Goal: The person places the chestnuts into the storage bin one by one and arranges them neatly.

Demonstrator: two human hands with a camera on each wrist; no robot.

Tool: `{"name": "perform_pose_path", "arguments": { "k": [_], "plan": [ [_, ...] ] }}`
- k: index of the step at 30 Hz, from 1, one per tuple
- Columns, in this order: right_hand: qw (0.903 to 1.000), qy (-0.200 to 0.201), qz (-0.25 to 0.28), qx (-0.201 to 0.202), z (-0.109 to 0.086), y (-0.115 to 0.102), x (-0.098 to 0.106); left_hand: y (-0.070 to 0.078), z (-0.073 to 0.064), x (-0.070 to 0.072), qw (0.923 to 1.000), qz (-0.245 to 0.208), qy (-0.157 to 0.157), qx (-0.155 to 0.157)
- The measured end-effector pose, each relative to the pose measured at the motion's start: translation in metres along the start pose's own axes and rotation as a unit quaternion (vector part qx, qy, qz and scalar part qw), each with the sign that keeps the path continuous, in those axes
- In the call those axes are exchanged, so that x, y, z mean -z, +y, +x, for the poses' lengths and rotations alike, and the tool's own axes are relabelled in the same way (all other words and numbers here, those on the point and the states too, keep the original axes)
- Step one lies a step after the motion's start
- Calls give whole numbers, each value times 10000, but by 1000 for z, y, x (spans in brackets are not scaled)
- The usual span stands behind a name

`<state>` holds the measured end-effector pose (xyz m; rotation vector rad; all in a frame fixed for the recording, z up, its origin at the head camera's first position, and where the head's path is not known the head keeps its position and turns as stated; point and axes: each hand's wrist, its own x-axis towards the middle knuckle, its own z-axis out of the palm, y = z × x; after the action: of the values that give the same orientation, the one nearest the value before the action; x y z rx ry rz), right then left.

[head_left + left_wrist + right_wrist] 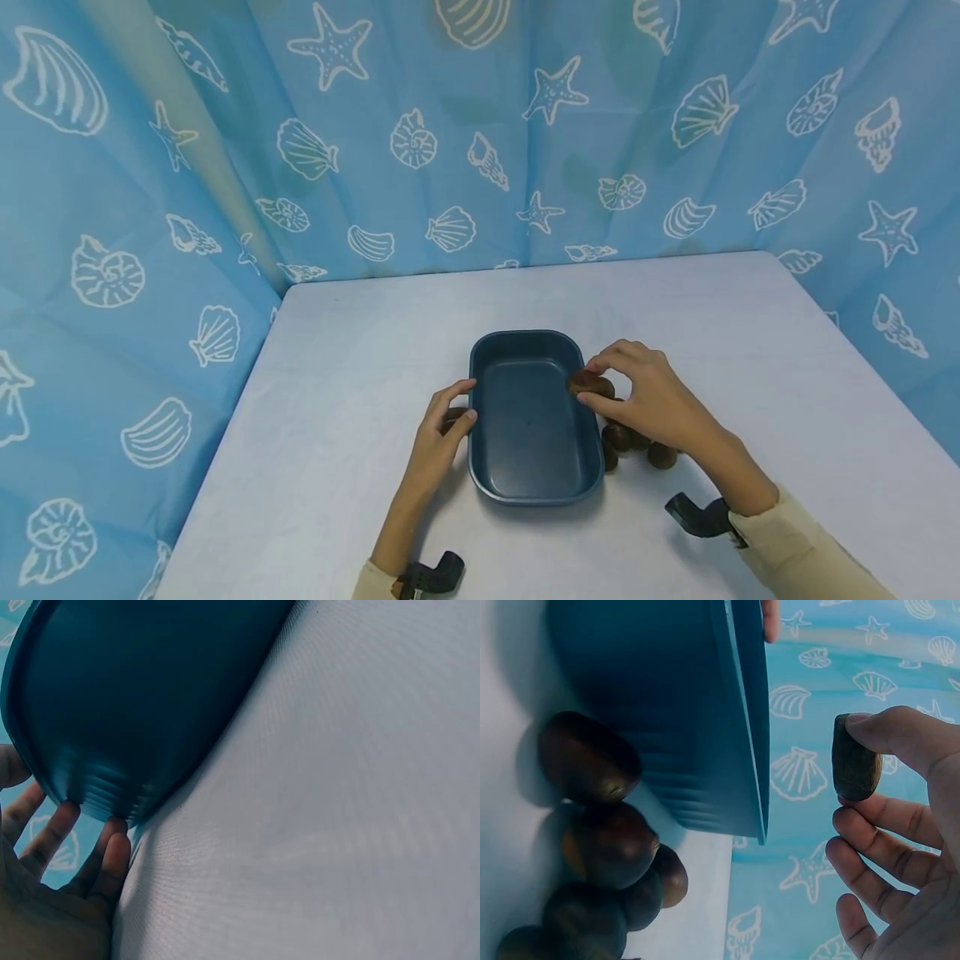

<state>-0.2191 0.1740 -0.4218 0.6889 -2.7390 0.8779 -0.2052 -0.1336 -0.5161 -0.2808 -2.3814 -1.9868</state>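
A dark blue rectangular basin (536, 492) stands on the white table. My left hand (438, 442) is at its left side, thumb and index tips at the rim; in the left wrist view its fingers (54, 836) touch the outer wall. My right hand (648, 400) pinches a brown chestnut (855, 761) between thumb and index finger, the other fingers loosely bent. In the head view this chestnut overlaps the basin's right rim. More chestnuts (615, 844) lie in a cluster against the basin's right side, partly hidden under my right hand in the head view. The basin's inside shows only bare floor.
White cloth covers the table (360, 350). A blue curtain (480, 167) with white shells and starfish hangs behind it and along both sides. Each wrist wears a black camera mount, the right one (701, 517) close over the table.
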Motion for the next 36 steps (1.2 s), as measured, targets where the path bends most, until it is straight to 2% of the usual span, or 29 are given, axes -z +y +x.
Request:
{"name": "perform_pose_path", "arguments": {
  "k": [5,13,27,36],
  "plan": [
    [9999,-92,25,-50,11,-4,-4,4,-1,1,10000,9,-12,53],
    [9997,-107,147,146,28,-11,-13,36,-9,4,9999,25,-114,24],
    [9992,-271,170,226,54,-20,-28,38,-8,4,9999,-29,-99,-22],
    [9990,-380,169,166,71,-25,-42,35,-7,4,9999,-70,-123,-52]
  ]
}}
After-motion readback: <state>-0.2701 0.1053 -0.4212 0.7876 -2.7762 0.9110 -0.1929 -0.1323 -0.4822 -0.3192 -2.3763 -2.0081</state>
